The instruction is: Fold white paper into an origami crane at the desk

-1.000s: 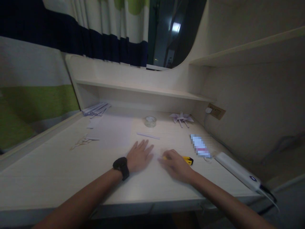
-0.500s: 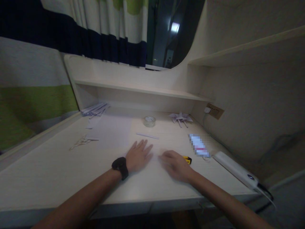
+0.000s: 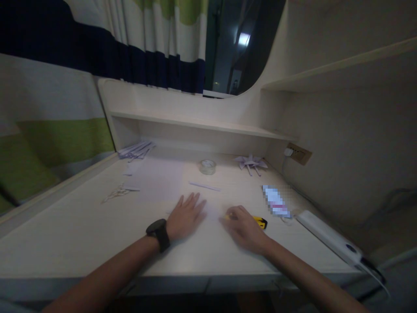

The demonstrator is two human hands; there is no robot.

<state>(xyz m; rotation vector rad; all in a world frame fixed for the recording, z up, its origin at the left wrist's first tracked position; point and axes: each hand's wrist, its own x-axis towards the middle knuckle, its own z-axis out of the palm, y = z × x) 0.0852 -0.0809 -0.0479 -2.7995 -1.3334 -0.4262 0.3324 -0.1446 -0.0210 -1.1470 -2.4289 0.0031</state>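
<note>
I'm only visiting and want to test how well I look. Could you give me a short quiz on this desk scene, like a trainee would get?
1. True or false: the watch is worn on the right arm.
2. Which is nearest the tape roll? a) curtain b) thin white strip c) wall socket
3. Fill in: the yellow-and-black tool is held in the ____ hand.

Key: 1. False, it is on the left arm. 2. b. 3. right hand.

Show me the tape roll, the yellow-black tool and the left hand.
Tape roll (image 3: 207,171), head view, front wall.
Yellow-black tool (image 3: 261,222), head view, exposed end.
Left hand (image 3: 184,220), head view, back of hand.
</note>
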